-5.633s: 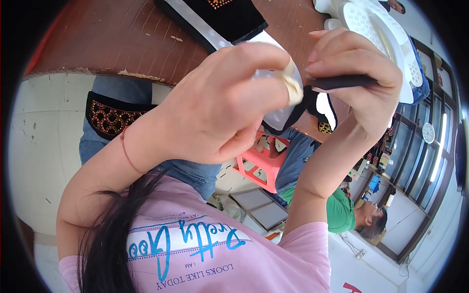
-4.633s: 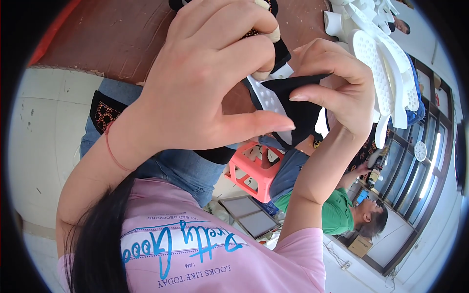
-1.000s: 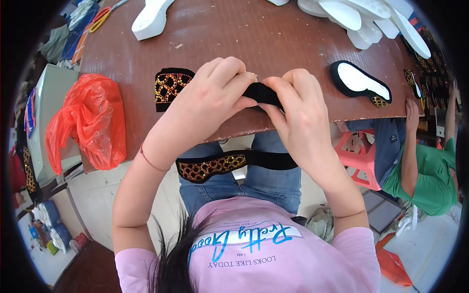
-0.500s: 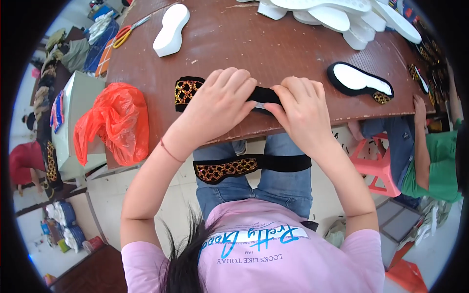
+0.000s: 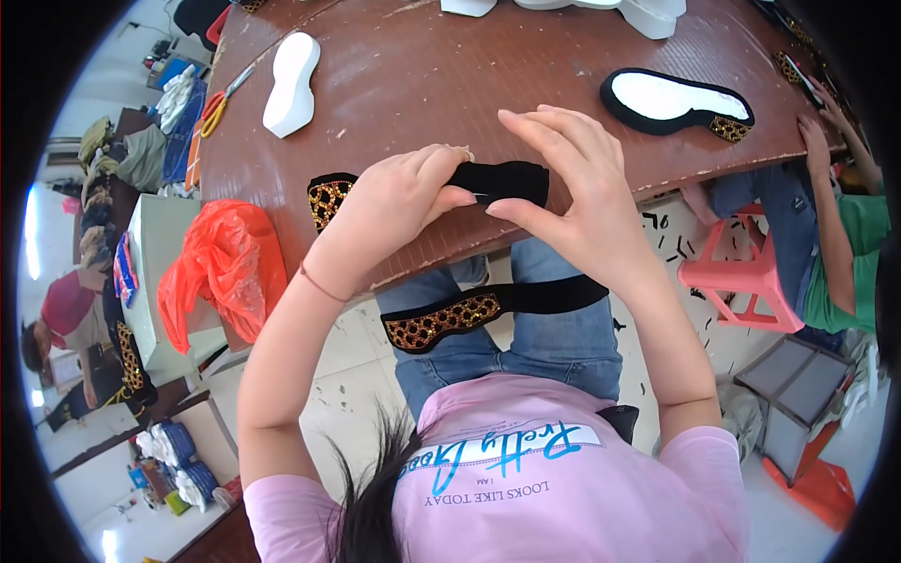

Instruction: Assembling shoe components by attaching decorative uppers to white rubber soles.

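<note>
Over the table's near edge, my left hand (image 5: 394,202) pinches a black fabric strip (image 5: 518,182). A leopard-patterned, sparkling end of it (image 5: 328,197) sticks out left of that hand; my fingers cover its middle. My right hand (image 5: 587,183) stands open around the strip's right end, fingers and thumb spread apart. Whether its thumb touches the strip, I cannot tell. Across my thighs lies a similar black strip with a leopard-patterned end (image 5: 446,324). Beyond my right hand rests a black-edged white sole (image 5: 671,98) with a patterned tip. A plain white sole (image 5: 293,83) lies far left.
Yellow-handled scissors (image 5: 214,114) lie at the table's left edge, above a crumpled red plastic bag (image 5: 230,267). White soles (image 5: 648,14) are piled at the back. On the right, a person in green (image 5: 854,253) sits by a pink stool (image 5: 746,277). Dark scraps litter the floor.
My right hand has let go of the strip and opened its fingers. My left hand keeps its hold. The whole view has shifted, with the far pile sliding upward.
</note>
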`<state>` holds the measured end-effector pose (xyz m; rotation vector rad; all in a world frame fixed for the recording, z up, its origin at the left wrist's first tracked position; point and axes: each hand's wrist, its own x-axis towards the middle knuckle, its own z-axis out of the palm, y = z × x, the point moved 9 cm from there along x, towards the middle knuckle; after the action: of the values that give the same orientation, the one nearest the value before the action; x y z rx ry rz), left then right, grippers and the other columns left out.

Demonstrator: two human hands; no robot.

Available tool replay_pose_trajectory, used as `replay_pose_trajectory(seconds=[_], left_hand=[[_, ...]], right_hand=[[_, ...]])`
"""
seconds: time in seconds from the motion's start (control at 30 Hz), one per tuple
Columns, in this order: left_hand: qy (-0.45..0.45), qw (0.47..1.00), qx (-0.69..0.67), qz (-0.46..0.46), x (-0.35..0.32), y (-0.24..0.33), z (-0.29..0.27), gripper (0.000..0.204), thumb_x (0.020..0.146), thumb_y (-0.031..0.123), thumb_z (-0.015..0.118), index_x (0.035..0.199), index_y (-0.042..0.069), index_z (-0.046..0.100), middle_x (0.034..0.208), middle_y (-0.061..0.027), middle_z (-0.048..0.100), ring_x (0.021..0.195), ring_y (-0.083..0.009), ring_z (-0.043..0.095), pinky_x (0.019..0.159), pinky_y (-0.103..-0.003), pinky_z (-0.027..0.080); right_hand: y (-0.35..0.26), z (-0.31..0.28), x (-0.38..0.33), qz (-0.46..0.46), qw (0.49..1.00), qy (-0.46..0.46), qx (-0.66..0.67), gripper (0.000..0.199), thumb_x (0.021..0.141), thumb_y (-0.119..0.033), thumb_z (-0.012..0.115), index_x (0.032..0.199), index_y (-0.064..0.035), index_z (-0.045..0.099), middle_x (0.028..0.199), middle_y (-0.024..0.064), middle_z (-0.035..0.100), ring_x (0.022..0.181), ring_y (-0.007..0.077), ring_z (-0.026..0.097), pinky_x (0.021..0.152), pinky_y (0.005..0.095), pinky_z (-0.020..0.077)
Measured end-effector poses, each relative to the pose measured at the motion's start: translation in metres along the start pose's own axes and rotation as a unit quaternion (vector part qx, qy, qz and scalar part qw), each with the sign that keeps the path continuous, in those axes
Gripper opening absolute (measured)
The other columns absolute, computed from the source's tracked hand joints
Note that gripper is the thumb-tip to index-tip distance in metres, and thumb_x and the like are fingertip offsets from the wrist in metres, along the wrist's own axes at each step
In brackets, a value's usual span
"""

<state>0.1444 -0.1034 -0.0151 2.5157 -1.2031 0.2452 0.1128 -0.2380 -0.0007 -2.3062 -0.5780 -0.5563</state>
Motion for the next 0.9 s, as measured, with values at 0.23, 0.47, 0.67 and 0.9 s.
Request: replay_pose_trajectory(seconds=[0.23, 0.47, 0.67, 0.9], left_hand=[[-0.043, 0.998, 0.037, -0.041, 0.009, -0.015, 0.014, 0.033, 0.091, 0.032, 0.057, 0.107, 0.003, 0.054, 0.092, -0.0122, 0.066, 0.069, -0.0295, 0.063, 0.063, -0.035, 0.050], [-0.020, 0.992, 0.023, -0.123, 0.028, -0.039, -0.003, 0.035, 0.095, 0.034, 0.054, 0.109, 0.002, 0.053, 0.087, -0.0136, 0.065, 0.070, -0.0241, 0.064, 0.066, -0.035, 0.050], [0.226, 0.918, -0.247, -0.213, 0.001, -0.030, -0.069, 0.034, 0.100, 0.031, 0.046, 0.117, 0.001, 0.051, 0.088, -0.0088, 0.066, 0.078, -0.0182, 0.061, 0.071, -0.030, 0.048], [0.401, 0.730, -0.520, -0.188, -0.045, -0.031, -0.066, 0.038, 0.103, 0.026, 0.038, 0.128, -0.002, 0.042, 0.096, -0.0096, 0.064, 0.084, -0.0186, 0.056, 0.076, -0.027, 0.044]], right_hand=[[0.047, 0.029, -0.035, 0.185, 0.947, 0.086, 0.247, 0.059, 0.082, -0.013, 0.068, 0.136, -0.0088, 0.046, 0.127, 0.0096, 0.053, 0.118, 0.0221, 0.049, 0.100, 0.0339, 0.0381], [0.069, 0.043, -0.053, 0.294, 0.840, 0.149, 0.431, 0.060, 0.085, -0.011, 0.066, 0.139, -0.0043, 0.040, 0.130, 0.0138, 0.050, 0.119, 0.0214, 0.048, 0.102, 0.0330, 0.0373], [0.014, 0.041, -0.008, 0.270, 0.819, 0.060, 0.503, 0.051, 0.084, -0.008, 0.067, 0.129, 0.0012, 0.047, 0.119, 0.0156, 0.058, 0.105, 0.0200, 0.058, 0.091, 0.0293, 0.0453], [-0.023, 0.047, 0.005, 0.298, 0.805, 0.032, 0.511, 0.041, 0.082, -0.004, 0.069, 0.119, 0.0030, 0.052, 0.103, 0.0135, 0.066, 0.086, 0.0175, 0.065, 0.076, 0.0230, 0.0510]])
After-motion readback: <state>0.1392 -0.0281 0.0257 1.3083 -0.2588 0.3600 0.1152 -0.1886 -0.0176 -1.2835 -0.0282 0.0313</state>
